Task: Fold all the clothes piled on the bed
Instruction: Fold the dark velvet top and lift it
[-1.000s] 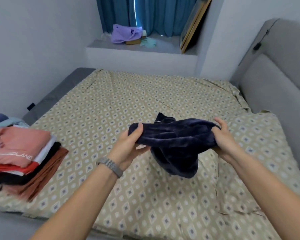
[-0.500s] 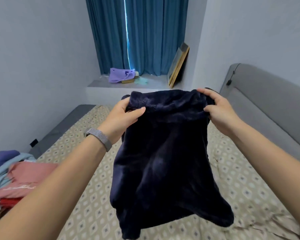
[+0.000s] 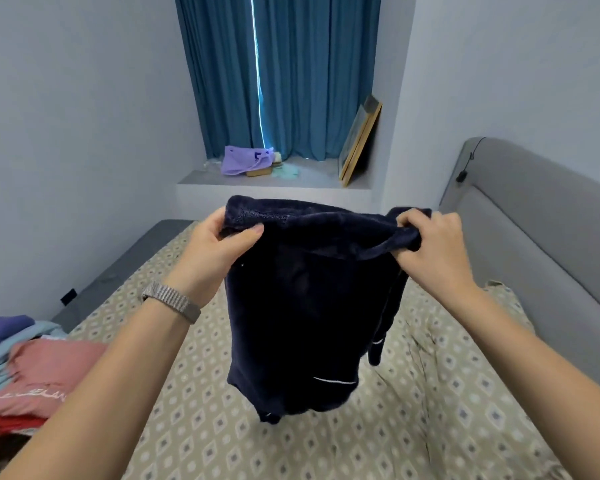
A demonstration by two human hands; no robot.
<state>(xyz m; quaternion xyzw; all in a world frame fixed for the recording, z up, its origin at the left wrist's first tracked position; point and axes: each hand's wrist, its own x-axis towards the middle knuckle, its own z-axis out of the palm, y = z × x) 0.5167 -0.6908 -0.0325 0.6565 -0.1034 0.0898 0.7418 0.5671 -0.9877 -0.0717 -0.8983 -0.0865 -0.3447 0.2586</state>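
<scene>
A dark navy fleece garment (image 3: pixel 309 306) with thin white piping hangs in the air above the bed (image 3: pixel 430 410). My left hand (image 3: pixel 215 251) pinches its upper left corner and my right hand (image 3: pixel 433 244) grips its upper right edge, holding it spread out in front of me. Its lower hem dangles free just over the patterned beige sheet. A stack of folded clothes (image 3: pixel 32 379), pink on top with red, blue and purple layers, lies at the bed's left edge.
A grey padded headboard (image 3: pixel 541 244) runs along the right. At the back, a window ledge (image 3: pixel 274 181) holds a purple bag (image 3: pixel 243 161) and a leaning picture frame (image 3: pixel 359 143) below blue curtains. A grey wall stands on the left.
I lifted the navy garment off the bed with both hands and it unrolled to hang full length. The hands then came slightly lower and further apart, and my view tilted up.
</scene>
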